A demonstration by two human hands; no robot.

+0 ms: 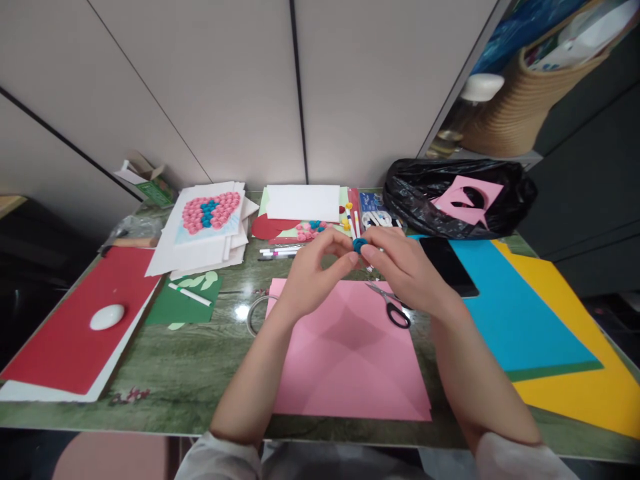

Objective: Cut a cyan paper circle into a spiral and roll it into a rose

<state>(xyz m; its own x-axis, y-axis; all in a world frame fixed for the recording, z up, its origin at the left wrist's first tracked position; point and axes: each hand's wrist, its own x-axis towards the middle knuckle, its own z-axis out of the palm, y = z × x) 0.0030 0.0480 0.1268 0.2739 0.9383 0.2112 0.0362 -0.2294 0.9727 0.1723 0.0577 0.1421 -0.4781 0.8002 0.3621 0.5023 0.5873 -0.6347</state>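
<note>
Both my hands meet above the pink paper sheet (350, 360). Between their fingertips is a small blue rolled paper flower (359, 245). My left hand (313, 270) pinches it from the left, my right hand (403, 263) from the right, fingers curled round it. Scissors (393, 308) with black handles lie on the pink sheet just under my right hand. Behind the hands sits a small heap of pink and blue paper flowers (310, 229). A card with a heart made of pink and blue flowers (210, 212) lies at the back left.
Red paper (75, 327) with a white oval object (107, 317) lies at left, green paper (185, 303) with leaf cut-outs beside it. Blue (515, 313) and yellow sheets (585, 360) lie at right. A black bag (455, 193) holds pink scraps. Pens (280, 251), a dark phone (447, 267) and a tape ring (257, 313) are nearby.
</note>
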